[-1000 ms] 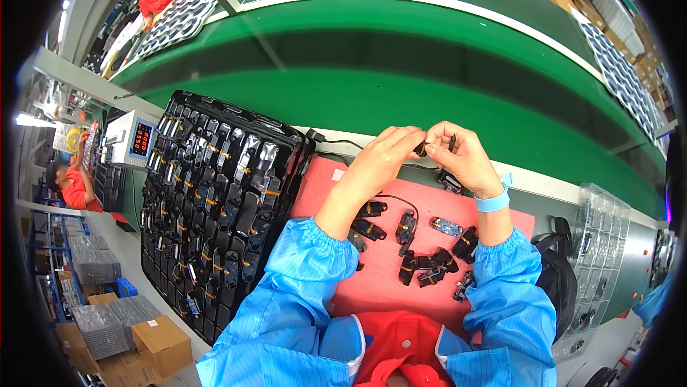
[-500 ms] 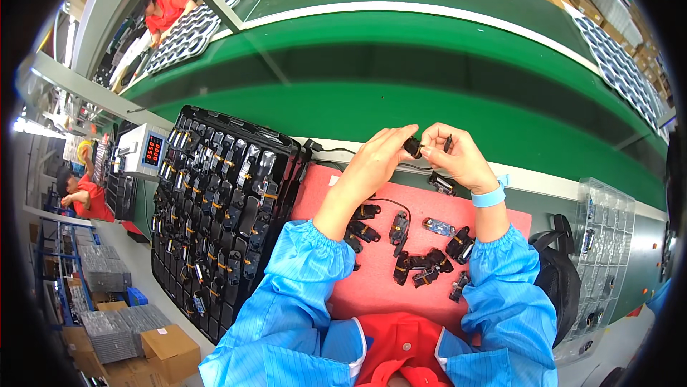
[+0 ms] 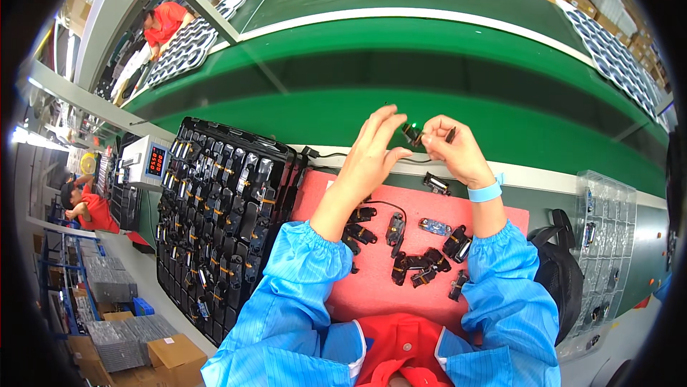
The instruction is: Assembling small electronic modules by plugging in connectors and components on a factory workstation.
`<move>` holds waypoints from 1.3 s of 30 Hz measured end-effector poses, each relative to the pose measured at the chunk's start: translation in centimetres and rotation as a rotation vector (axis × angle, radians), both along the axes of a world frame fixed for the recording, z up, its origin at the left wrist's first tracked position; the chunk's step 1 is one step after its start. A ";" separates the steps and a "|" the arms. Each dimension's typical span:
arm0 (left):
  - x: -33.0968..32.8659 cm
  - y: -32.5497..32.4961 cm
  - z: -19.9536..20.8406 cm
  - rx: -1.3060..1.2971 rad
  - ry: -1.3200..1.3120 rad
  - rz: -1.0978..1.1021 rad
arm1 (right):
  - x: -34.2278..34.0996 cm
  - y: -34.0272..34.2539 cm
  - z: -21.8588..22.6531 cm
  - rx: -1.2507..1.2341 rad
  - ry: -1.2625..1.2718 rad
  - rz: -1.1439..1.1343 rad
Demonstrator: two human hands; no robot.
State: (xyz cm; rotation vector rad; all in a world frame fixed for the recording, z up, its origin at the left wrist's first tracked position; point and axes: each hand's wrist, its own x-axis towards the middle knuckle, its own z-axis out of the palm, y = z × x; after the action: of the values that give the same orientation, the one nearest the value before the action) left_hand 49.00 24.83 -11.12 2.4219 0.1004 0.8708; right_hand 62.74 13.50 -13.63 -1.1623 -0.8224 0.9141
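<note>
Your 2 hands are raised together above the far edge of the red mat (image 3: 372, 287), in front of the green conveyor belt (image 3: 429, 79). Your left hand (image 3: 373, 151) has its fingers (image 3: 379, 124) spread and mostly straight, with the thumb and a fingertip touching the small black part (image 3: 411, 134) from the left. Your right hand (image 3: 452, 152) has its fingers closed around the right side of that same part, and what looks like a thin dark pin sticks out of the fist near the knuckles, though it is too small to be sure. A green light glows on the part. A black cable (image 3: 336, 156) runs along the edge of the tabletop just below your hands. On the mat beneath your forearms lie several loose black parts (image 3: 415, 262) and 1 small blue piece (image 3: 435, 227). To your left sits a black tray (image 3: 222, 215) filled with rows of similar parts, and to your right a clear plastic tray (image 3: 605, 237).
</note>
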 end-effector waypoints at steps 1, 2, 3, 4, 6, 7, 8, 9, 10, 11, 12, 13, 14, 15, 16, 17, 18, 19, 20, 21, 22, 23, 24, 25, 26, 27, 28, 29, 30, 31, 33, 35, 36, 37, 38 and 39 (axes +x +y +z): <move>0.3 -0.5 0.0 0.039 -0.038 0.029 | 0.5 0.3 -1.0 0.049 0.099 -0.098; 0.5 -1.1 -0.4 0.082 -0.014 -0.117 | 1.0 0.5 -1.8 0.099 0.196 -0.197; 1.0 -1.9 -1.2 0.097 0.113 -0.262 | 1.5 0.3 -2.6 0.149 0.291 -0.297; 1.0 -2.5 -2.1 0.115 0.251 -0.388 | 0.7 1.1 -2.2 0.166 0.403 -0.462; 1.2 -3.6 -3.3 0.219 0.344 -0.465 | 0.3 1.4 -2.3 0.175 0.441 -0.452; 1.4 -4.0 -3.7 0.264 0.343 -0.411 | 0.3 1.4 -2.3 0.185 0.473 -0.450; 1.5 -4.3 -4.0 0.308 0.343 -0.356 | 0.2 1.4 -2.3 0.196 0.506 -0.445; 1.7 -4.5 -4.0 0.351 0.337 -0.309 | 0.4 1.2 -2.3 0.195 0.504 -0.454; 1.7 -4.4 -4.0 0.350 0.335 -0.316 | 0.6 1.1 -2.4 0.228 0.482 -0.358; 1.7 -3.9 -3.5 0.278 0.334 -0.279 | 0.7 1.1 -2.3 0.261 0.463 -0.257; 1.6 -3.2 -2.8 0.206 0.333 -0.240 | 0.6 1.1 -2.3 0.293 0.444 -0.155; 1.4 -2.4 -2.5 0.135 0.332 -0.201 | 0.4 0.9 -2.2 0.293 0.446 -0.157; 0.9 -1.2 -1.9 -0.133 0.290 -0.128 | -0.4 0.7 -0.8 0.170 0.199 -0.185; 0.2 -0.1 -1.4 -0.399 0.242 -0.053 | -1.1 0.7 0.0 0.047 -0.048 -0.213; -0.3 0.7 -1.4 -0.430 0.143 0.016 | -1.7 0.8 0.1 0.077 -0.170 -0.219; -0.4 1.2 -1.5 -0.425 0.145 0.022 | -2.4 0.9 0.4 0.082 -0.167 -0.214; -0.6 1.7 -1.7 -0.696 0.070 0.021 | -3.2 0.9 0.8 0.014 -0.225 -0.196; -0.5 2.0 -1.8 -0.968 -0.010 0.014 | -3.6 0.9 1.2 -0.056 -0.286 -0.183; -0.4 2.1 -2.0 -1.043 -0.059 -0.041 | -4.0 0.9 0.9 -0.086 -0.378 -0.218; -0.4 2.2 -2.1 -1.043 -0.059 -0.041 | -4.1 1.0 0.8 -0.086 -0.379 -0.218; -0.4 2.3 -2.3 -1.048 -0.079 -0.044 | -4.1 1.1 0.8 -0.071 -0.429 -0.214; -0.4 2.5 -2.5 -1.054 -0.099 -0.047 | -4.2 1.3 0.7 -0.057 -0.478 -0.210; -0.5 2.5 -2.5 -1.062 -0.117 -0.047 | -4.3 1.3 0.6 -0.045 -0.526 -0.204; -0.5 2.5 -2.8 -1.067 -0.116 -0.045 | -4.3 1.4 0.5 -0.050 -0.525 -0.202; -0.5 2.6 -3.1 -1.009 -0.107 -0.024 | -4.4 1.5 0.5 -0.040 -0.622 -0.250; -0.5 2.7 -3.5 -0.950 -0.098 -0.003 | -4.6 1.6 0.4 -0.029 -0.718 -0.297; -0.5 2.7 -3.8 -0.891 -0.089 0.019 | -4.7 1.6 0.4 -0.016 -0.815 -0.344; -0.4 2.6 -3.9 -0.897 -0.089 0.022 | -4.7 1.6 0.4 -0.021 -0.814 -0.340; -0.4 2.5 -3.9 -0.785 -0.073 0.044 | -4.7 1.6 0.4 -0.042 -0.820 -0.331; -0.3 2.4 -3.9 -0.674 -0.056 0.065 | -4.7 1.6 0.4 -0.062 -0.826 -0.322; -0.4 2.2 -3.9 -0.565 -0.039 0.089 | -4.7 1.6 0.1 -0.083 -0.832 -0.309; -0.6 1.9 -3.4 -0.504 0.000 0.116 | -4.7 1.7 -0.2 -0.037 -0.863 -0.347; -0.6 1.8 -3.3 -0.473 0.020 0.129 | -4.7 1.7 -0.3 -0.013 -0.879 -0.366; -0.6 1.8 -3.2 -0.474 0.020 0.131 | -4.6 1.6 -0.4 -0.013 -0.878 -0.364; -0.5 1.7 -3.2 -0.443 0.010 0.115 | -4.4 1.6 -0.5 -0.043 -0.877 -0.328; -0.6 1.6 -3.3 -0.413 0.000 0.098 | -4.3 1.5 -0.6 -0.074 -0.874 -0.292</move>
State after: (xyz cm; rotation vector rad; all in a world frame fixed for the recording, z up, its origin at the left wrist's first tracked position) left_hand 48.43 26.48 -14.40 2.0435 0.3642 0.8022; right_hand 58.40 14.99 -14.26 -1.7232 -1.2656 0.1578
